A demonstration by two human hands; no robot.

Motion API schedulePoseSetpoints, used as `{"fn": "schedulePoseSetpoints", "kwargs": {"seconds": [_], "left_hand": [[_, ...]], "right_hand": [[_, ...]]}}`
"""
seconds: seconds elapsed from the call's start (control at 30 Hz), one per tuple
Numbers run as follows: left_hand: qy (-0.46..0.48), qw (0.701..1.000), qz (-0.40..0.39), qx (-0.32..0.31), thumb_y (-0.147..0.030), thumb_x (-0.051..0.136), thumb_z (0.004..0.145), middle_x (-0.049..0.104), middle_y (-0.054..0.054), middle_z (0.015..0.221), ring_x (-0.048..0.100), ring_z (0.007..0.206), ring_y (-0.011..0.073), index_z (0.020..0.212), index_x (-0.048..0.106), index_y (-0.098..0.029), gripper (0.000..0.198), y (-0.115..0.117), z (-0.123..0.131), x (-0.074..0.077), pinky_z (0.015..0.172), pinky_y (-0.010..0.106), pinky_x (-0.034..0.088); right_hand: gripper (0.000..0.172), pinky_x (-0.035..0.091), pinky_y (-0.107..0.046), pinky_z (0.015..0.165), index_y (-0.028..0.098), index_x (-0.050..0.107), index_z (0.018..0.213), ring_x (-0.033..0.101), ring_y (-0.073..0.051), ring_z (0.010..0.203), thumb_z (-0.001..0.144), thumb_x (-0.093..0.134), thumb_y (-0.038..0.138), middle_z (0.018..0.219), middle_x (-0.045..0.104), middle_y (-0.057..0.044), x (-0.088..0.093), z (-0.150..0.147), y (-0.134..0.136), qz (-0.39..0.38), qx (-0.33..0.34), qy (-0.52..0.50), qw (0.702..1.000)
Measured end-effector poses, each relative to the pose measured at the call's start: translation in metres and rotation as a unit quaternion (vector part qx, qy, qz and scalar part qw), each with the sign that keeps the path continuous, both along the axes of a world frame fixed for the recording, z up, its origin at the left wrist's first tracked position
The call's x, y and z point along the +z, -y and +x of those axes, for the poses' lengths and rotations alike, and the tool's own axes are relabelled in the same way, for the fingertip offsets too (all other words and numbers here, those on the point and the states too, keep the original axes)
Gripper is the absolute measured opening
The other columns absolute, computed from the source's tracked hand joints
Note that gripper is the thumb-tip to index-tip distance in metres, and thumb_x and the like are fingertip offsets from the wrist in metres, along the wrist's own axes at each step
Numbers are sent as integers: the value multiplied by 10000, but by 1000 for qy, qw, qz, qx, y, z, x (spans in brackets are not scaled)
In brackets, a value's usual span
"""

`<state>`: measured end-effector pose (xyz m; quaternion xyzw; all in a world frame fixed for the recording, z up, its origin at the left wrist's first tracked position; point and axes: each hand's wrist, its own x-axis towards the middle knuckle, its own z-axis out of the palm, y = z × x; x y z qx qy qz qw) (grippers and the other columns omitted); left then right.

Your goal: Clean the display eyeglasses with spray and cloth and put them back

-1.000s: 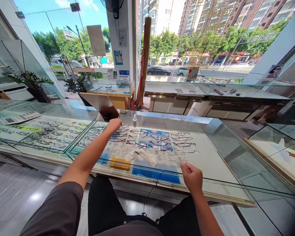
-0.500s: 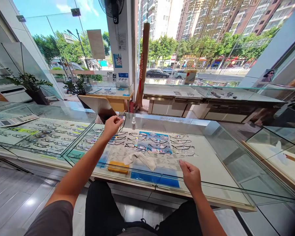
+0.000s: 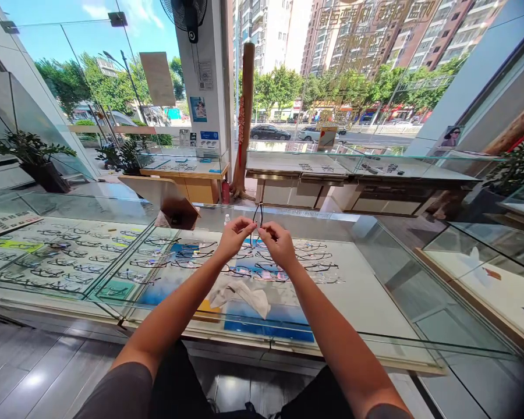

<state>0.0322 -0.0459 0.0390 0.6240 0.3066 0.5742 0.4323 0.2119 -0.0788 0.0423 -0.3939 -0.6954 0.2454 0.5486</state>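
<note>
My left hand [image 3: 234, 235] and my right hand [image 3: 278, 244] are raised together over the glass display counter [image 3: 375, 302], both pinched on a thin dark pair of glasses [image 3: 257, 216] held between them. Below them rows of eyeglass frames [image 3: 288, 269] lie inside the case on white and blue mats. A crumpled white cloth [image 3: 244, 295] lies on the counter just under my forearms. A small clear spray bottle [image 3: 227, 220] stands behind my left hand, partly hidden by it.
A second glass case [image 3: 70, 256] with several more frames adjoins on the left. A yellow pad [image 3: 206, 308] lies near the front edge. Further counters [image 3: 353, 169], potted plants [image 3: 30, 154] and shop windows stand beyond. Grey floor runs below.
My left hand lifted a pair of glasses from the far left of the tray and brought it to the centre. My right hand rose from the front edge and took hold too.
</note>
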Motion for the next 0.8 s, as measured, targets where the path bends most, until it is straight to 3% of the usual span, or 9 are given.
{"fn": "schedulePoseSetpoints", "kwargs": {"seconds": [0.17,0.37,0.47,0.67,0.73,0.8], "left_hand": [[0,1000,-17,17,-673,860,791,764,73,986,704,967,211,923,740,-198,507,-4,7,-22,892,340,562],[12,997,-69,-9,-670,877,788,793,88,1026,737,980,231,941,792,-212,491,3,2,-45,913,366,598],[19,998,-60,-19,-662,867,817,778,77,994,727,972,220,918,794,-211,468,8,1,-45,929,358,600],[19,997,-66,-31,-674,834,851,757,78,977,710,904,208,916,776,-203,479,16,0,-36,817,341,634],[26,997,-71,-19,-662,838,852,756,82,1013,710,933,214,922,774,-200,471,17,-1,-35,809,346,655],[24,997,-66,6,-643,839,857,761,84,1053,706,950,213,934,783,-200,453,16,-2,-36,809,345,667]], "right_hand": [[440,272,-299,578,223,655,857,338,-138,601,961,664,650,624,409,61,-19,-5,-10,-58,20,-87,994],[515,250,-288,544,210,681,839,315,-126,581,940,676,715,616,406,61,-34,-4,-4,-99,60,-88,989],[490,258,-288,556,206,686,834,328,-126,592,941,701,685,629,420,54,-32,-2,1,-116,72,-95,986],[443,260,-297,556,199,710,854,336,-126,577,966,696,628,617,437,52,-24,3,10,-111,59,-75,989],[426,272,-297,549,195,729,881,349,-128,569,988,676,604,613,451,49,-24,6,12,-96,24,-62,993],[401,289,-299,550,186,762,928,363,-131,555,1025,643,557,597,467,46,-23,11,12,-59,-52,-36,996]]}}
